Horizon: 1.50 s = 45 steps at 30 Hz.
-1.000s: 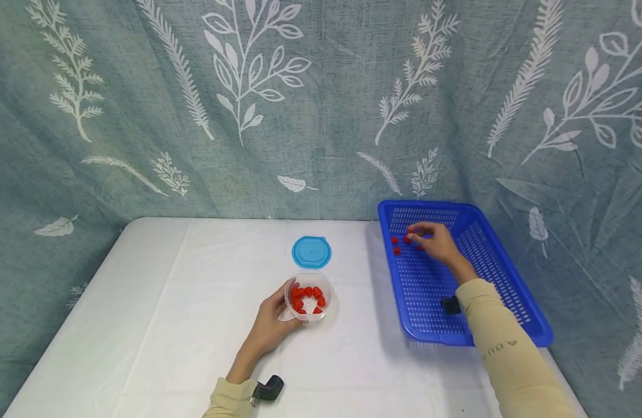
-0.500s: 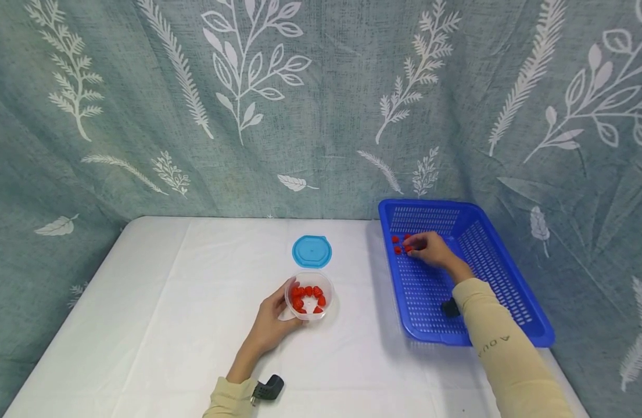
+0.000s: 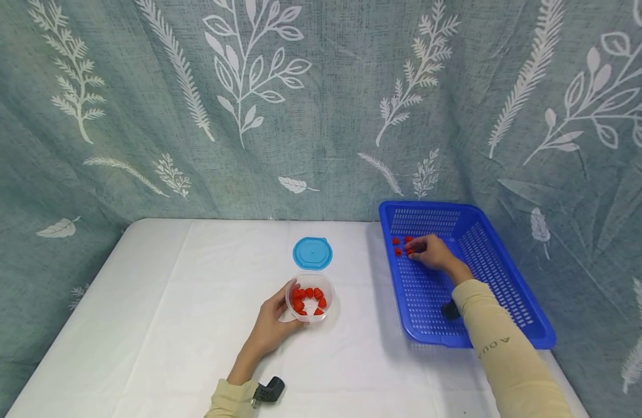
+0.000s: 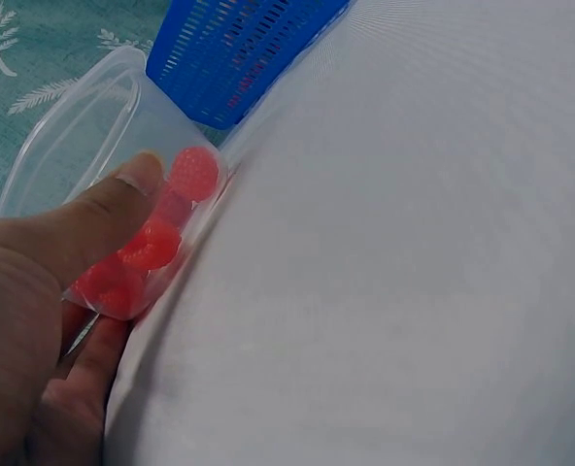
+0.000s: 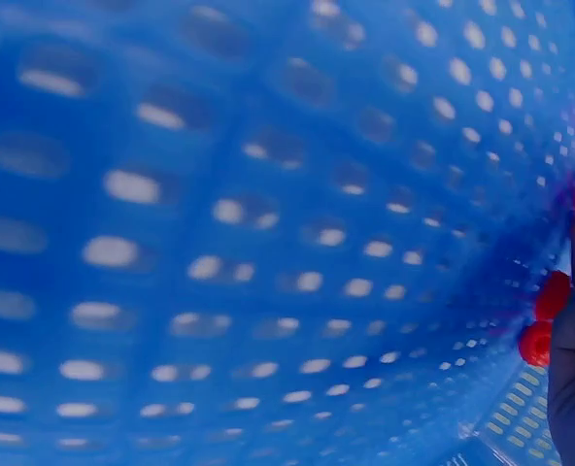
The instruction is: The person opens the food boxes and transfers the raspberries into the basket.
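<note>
My left hand [image 3: 272, 326] grips a clear round plastic tub [image 3: 326, 284] from its left side, the thumb [image 4: 103, 209] lying along the wall in the left wrist view. Several red raspberries [image 3: 309, 292] line the tub's bottom in a rough ring. Inside the blue basket [image 3: 396, 302], toward its back left, my right hand [image 3: 434, 253] pinches a raspberry [image 3: 410, 252] low over the floor, partly covered by the fingertips. Other raspberries [image 3: 398, 252] sit just left of and behind it. In the right wrist view, raspberries [image 5: 536, 344] show beside the fingers at the right edge.
A light blue lid [image 3: 312, 253] lies on the white-covered table [image 3: 195, 313] just behind the tub. The basket's slotted walls rise around my right hand. A green leaf-patterned curtain [image 3: 331, 116] hangs behind the table.
My right hand has come slightly toward me inside the basket, from the rear raspberry to a nearer one, and has stayed about there over the last half second. The left hand and tub stay put.
</note>
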{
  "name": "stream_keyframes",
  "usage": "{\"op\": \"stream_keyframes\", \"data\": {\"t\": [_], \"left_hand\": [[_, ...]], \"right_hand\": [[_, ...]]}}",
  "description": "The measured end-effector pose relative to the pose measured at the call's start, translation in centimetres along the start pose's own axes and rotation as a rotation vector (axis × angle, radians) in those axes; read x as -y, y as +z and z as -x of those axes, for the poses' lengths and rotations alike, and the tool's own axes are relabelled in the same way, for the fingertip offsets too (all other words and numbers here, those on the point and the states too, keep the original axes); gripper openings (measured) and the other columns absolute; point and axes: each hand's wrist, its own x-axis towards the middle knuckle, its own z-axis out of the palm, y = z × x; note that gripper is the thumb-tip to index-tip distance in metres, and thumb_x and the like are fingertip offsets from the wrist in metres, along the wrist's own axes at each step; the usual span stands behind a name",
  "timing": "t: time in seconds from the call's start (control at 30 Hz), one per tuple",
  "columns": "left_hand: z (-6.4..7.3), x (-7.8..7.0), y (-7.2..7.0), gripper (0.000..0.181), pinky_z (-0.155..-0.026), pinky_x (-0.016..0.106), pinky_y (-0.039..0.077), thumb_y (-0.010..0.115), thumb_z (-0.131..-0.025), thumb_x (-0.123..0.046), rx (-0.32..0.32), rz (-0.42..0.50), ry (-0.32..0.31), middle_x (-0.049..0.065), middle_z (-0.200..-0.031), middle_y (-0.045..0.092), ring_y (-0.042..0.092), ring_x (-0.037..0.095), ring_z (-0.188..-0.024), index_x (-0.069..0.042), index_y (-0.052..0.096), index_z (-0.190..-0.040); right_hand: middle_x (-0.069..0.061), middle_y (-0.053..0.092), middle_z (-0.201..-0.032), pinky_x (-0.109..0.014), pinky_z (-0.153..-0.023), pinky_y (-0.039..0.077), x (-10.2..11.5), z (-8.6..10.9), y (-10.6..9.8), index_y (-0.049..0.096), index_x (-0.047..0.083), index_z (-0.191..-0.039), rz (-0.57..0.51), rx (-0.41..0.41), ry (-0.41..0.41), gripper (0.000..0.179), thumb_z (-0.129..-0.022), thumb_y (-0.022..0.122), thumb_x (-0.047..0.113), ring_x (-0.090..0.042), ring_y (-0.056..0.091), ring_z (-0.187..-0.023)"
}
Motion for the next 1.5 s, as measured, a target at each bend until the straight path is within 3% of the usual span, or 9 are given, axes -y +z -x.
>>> {"op": "stream_keyframes", "data": {"t": [0.13, 0.33, 0.43, 0.67, 0.8, 0.93, 1.13, 1.37, 1.5], "left_hand": [[0.0, 0.1, 0.0, 0.09, -0.118, 0.04, 0.038, 0.088, -0.077, -0.009, -0.005, -0.013, 0.001, 0.009, -0.155, 0.049, 0.045, 0.029, -0.145, -0.012, 0.043, -0.155], [0.0, 0.2, 0.2, 0.09, -0.118, 0.04, 0.038, 0.088, -0.078, -0.009, -0.005, -0.007, -0.005, 0.009, -0.155, 0.049, 0.044, 0.029, -0.145, -0.013, 0.042, -0.156], [0.1, 0.2, 0.3, 0.09, -0.118, 0.04, 0.037, 0.088, -0.077, -0.008, -0.016, -0.007, -0.012, 0.009, -0.154, 0.05, 0.045, 0.029, -0.145, -0.014, 0.043, -0.155], [0.1, 0.1, 0.4, 0.089, -0.118, 0.042, 0.036, 0.087, -0.077, -0.005, -0.022, 0.003, -0.006, 0.008, -0.154, 0.051, 0.045, 0.028, -0.145, -0.014, 0.044, -0.154], [0.0, 0.0, 0.4, 0.089, -0.118, 0.043, 0.037, 0.087, -0.077, -0.004, -0.024, 0.008, 0.002, 0.009, -0.154, 0.05, 0.045, 0.029, -0.145, -0.014, 0.045, -0.154], [0.1, 0.1, 0.4, 0.089, -0.118, 0.043, 0.037, 0.087, -0.077, -0.005, -0.025, 0.006, -0.003, 0.009, -0.155, 0.05, 0.044, 0.029, -0.145, -0.014, 0.044, -0.154], [0.2, 0.4, 0.3, 0.089, -0.118, 0.042, 0.037, 0.087, -0.078, -0.009, -0.026, -0.014, -0.004, 0.007, -0.155, 0.049, 0.044, 0.029, -0.145, -0.014, 0.043, -0.155], [0.1, 0.2, 0.4, 0.088, -0.118, 0.043, 0.036, 0.086, -0.079, -0.009, -0.019, -0.009, 0.013, 0.009, -0.155, 0.05, 0.045, 0.029, -0.145, -0.012, 0.042, -0.155], [0.1, 0.2, 0.3, 0.089, -0.119, 0.042, 0.036, 0.087, -0.079, -0.008, -0.011, 0.008, 0.02, 0.011, -0.154, 0.05, 0.045, 0.029, -0.144, -0.011, 0.042, -0.156]], "right_hand": [[-0.03, 0.071, -0.111, -0.033, -0.085, 0.055, 0.3, 0.1, -0.5, 0.069, -0.014, -0.114, -0.012, 0.017, -0.012, 0.032, -0.085, 0.075, -0.003, -0.043, 0.068, -0.103], [-0.032, 0.069, -0.114, -0.052, -0.095, 0.054, 2.5, 0.3, -2.0, 0.065, -0.016, -0.119, 0.0, 0.022, -0.04, 0.039, -0.084, 0.075, -0.001, -0.049, 0.063, -0.11], [-0.033, 0.068, -0.115, -0.056, -0.098, 0.051, 4.8, 0.8, -2.7, 0.064, -0.015, -0.122, 0.011, 0.004, -0.067, 0.04, -0.087, 0.073, 0.001, -0.049, 0.062, -0.113], [-0.027, 0.069, -0.12, -0.044, -0.092, 0.051, 11.8, 3.4, -4.3, 0.063, -0.008, -0.131, -0.022, -0.045, -0.055, 0.041, -0.095, 0.069, 0.01, -0.043, 0.06, -0.121], [-0.024, 0.069, -0.122, -0.04, -0.086, 0.055, 15.4, 5.4, -3.8, 0.063, -0.003, -0.133, -0.105, -0.058, -0.031, 0.039, -0.098, 0.067, 0.013, -0.041, 0.063, -0.117], [-0.019, 0.07, -0.121, -0.036, -0.079, 0.056, 17.9, 7.4, -1.4, 0.065, 0.001, -0.132, -0.147, -0.065, -0.079, 0.035, -0.098, 0.067, 0.013, -0.035, 0.065, -0.108], [-0.009, 0.074, -0.108, -0.028, -0.064, 0.054, 20.0, 9.4, 4.3, 0.071, 0.006, -0.123, -0.164, -0.004, -0.133, 0.028, -0.095, 0.069, 0.011, -0.021, 0.066, -0.096], [-0.006, 0.074, -0.109, -0.027, -0.073, 0.058, 19.7, 9.5, 11.1, 0.071, 0.004, -0.121, -0.234, 0.062, -0.109, 0.028, -0.094, 0.069, 0.008, -0.025, 0.064, -0.107], [-0.009, 0.074, -0.113, -0.04, -0.09, 0.06, 19.1, 9.2, 14.0, 0.071, 0.001, -0.122, -0.28, 0.098, -0.125, 0.028, -0.095, 0.067, 0.009, -0.027, 0.065, -0.112]]}}
